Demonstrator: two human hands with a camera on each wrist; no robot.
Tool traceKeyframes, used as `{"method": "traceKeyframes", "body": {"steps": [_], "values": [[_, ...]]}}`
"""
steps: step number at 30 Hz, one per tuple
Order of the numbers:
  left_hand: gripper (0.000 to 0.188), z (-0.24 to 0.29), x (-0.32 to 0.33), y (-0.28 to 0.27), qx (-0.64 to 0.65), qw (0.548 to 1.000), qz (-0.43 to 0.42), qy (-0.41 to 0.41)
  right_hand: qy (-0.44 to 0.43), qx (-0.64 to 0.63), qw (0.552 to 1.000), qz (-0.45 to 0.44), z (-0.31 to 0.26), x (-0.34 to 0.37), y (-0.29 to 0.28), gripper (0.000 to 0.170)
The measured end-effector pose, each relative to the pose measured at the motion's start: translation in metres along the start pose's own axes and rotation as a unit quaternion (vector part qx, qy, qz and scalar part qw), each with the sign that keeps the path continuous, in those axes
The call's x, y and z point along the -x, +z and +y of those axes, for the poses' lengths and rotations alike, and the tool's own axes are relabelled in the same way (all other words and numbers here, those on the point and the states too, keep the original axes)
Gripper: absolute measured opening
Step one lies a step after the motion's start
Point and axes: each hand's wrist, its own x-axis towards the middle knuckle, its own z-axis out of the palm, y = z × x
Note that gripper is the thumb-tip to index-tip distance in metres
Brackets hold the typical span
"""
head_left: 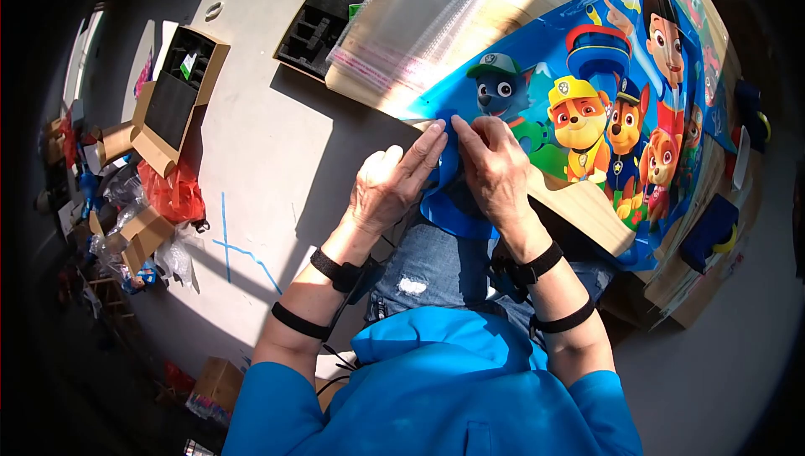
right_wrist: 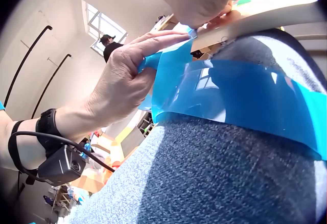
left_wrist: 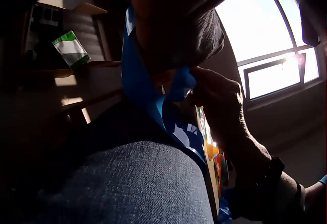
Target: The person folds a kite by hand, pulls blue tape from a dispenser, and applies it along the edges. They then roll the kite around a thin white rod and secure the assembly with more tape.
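A glossy blue plastic sheet (head_left: 587, 112) printed with cartoon dogs and a child lies over a light wooden board (head_left: 595, 217). Its near strip hangs off the board and drapes across the denim-covered thigh, as the blue strip (right_wrist: 230, 91) in the right wrist view shows. My left hand (head_left: 392, 181) pinches the sheet's edge by the board's left corner, index and middle fingers stretched along it and thumb beneath. Close beside it, my right hand (head_left: 496, 164) pinches the same edge with curled fingers. The fingertips of both hands nearly meet. In the left wrist view the right hand (left_wrist: 219, 99) is mostly in shadow.
Clear plastic sleeves (head_left: 411, 28) lie on the board's far end, beside an open box with black foam (head_left: 323, 24). Another open carton (head_left: 180, 91) stands on the floor at left, near a red plastic bag (head_left: 173, 192). A dark blue clamp-like object (head_left: 708, 230) sits at the board's right edge.
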Motion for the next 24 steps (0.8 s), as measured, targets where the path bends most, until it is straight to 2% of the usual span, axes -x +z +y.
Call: {"method": "traceKeyframes", "body": {"steps": [9,11,24], "values": [[0.061,0.0017,-0.0002,0.0020,0.013,1.000,-0.009,-0.016,0.030,-0.010,0.999,-0.010,-0.0015,0.0014,0.0005,0.037],[0.051,0.0022,-0.0003,0.0026,0.003,1.000,-0.007,-0.012,0.020,-0.002,1.000,-0.006,0.0003,0.0015,0.0021,0.038],[0.053,0.0013,-0.0034,0.0026,0.002,1.000,-0.014,-0.014,0.023,0.006,1.000,-0.001,-0.0001,0.0017,0.0033,0.039]]}}
